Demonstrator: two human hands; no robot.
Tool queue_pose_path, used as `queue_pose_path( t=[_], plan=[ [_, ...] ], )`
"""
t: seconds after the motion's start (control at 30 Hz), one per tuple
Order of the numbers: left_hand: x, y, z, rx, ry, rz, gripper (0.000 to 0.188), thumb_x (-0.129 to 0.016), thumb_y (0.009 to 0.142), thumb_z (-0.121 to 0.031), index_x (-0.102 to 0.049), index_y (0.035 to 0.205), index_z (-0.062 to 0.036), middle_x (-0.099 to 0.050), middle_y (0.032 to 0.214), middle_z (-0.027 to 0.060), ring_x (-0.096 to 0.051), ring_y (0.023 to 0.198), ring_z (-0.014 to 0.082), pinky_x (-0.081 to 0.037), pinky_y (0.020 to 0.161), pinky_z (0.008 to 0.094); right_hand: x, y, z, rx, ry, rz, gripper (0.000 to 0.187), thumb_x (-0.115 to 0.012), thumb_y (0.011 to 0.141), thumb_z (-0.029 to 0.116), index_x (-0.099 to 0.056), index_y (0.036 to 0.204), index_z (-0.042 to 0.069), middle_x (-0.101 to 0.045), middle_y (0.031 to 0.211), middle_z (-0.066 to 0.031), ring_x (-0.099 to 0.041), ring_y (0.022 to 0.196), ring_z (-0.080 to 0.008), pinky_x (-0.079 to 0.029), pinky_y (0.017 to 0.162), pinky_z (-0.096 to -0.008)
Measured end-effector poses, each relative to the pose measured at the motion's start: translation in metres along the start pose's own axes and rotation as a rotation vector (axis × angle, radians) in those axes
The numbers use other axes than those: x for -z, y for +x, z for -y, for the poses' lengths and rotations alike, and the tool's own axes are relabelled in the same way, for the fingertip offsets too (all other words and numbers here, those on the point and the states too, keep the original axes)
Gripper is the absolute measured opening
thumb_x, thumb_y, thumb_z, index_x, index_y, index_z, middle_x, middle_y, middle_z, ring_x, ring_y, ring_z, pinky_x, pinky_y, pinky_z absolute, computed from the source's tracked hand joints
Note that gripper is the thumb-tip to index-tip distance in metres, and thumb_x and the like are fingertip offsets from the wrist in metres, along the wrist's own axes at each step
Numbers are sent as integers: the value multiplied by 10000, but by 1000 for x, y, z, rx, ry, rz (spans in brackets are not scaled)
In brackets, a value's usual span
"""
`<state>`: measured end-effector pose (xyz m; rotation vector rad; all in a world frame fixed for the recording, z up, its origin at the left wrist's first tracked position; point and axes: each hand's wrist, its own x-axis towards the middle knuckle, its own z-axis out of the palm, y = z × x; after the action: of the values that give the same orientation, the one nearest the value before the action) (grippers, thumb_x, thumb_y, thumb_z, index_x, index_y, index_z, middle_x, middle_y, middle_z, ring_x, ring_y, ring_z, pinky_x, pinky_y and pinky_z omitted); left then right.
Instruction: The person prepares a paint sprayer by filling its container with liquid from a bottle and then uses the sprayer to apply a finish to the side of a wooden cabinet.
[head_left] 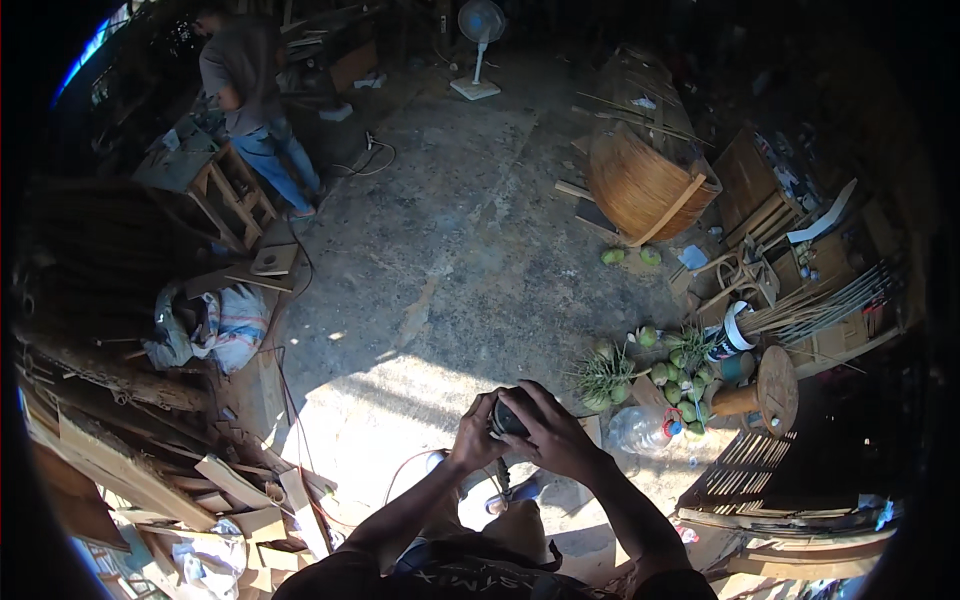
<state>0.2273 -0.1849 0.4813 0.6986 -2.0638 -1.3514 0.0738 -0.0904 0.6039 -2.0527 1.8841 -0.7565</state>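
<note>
Left of the clear plastic jug [636,430], I have a dark rounded object [511,415] grasped between the left hand [475,433], wrapped about its left side, and the right hand [552,430], fingers curled over it. If either hold loosens, I judge it could slip onto the concrete floor [420,250]. Just beyond the jug lie green coconuts [687,410]; far beyond it, leftward, a co-worker [243,80] stands.

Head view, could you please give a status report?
Left hand and right hand gripping dark object. Clear jug, green coconuts on floor, off right.
</note>
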Motion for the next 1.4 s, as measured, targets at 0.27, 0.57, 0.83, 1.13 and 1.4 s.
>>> queue_pose_path(
  t=[0.27,0.57,0.83,1.13,1.4],
  plan=[
    [133,-34,-14,38,29,-356,909,-981,651,-245,-552,1416,-7,-634,1252,233,-653,1157,440,-559,973,475,-7,134,100,207,6,392,652,-783,938,282,-541,1542,246,-440,1537,-223,-599,1292,-451,-552,1031,-494],
    [206,-66,-4,147,173,-751,1004,-978,630,-236,-510,1481,18,-623,1306,239,-660,1185,449,-568,973,464,-46,270,158,740,-65,836,650,-800,923,303,-554,1518,211,-428,1567,-238,-623,1275,-465,-564,1038,-515],
    [212,-25,19,317,192,-1197,901,-946,611,-270,-569,1383,2,-617,1355,275,-623,1241,477,-533,1047,500,-125,364,159,1150,376,815,518,-821,868,280,-655,1313,75,-614,1354,-182,-614,1261,-419,-521,1065,-482],
    [182,1,-14,394,404,-1655,850,-927,655,-247,-565,1390,-22,-618,1187,190,-662,1060,390,-545,906,457,-143,375,186,1581,502,842,423,-772,853,197,-664,1236,55,-657,1269,-157,-635,1191,-397,-523,1023,-485],
    [146,-59,-60,584,482,-1996,900,-963,667,-233,-565,1450,-37,-655,1268,187,-671,1195,345,-537,1036,411,-217,340,220,1049,1029,1573,1205,-700,811,828,-339,1595,-13,-455,1568,-228,-460,1469,-374,-367,1219,-495]
  ],
)
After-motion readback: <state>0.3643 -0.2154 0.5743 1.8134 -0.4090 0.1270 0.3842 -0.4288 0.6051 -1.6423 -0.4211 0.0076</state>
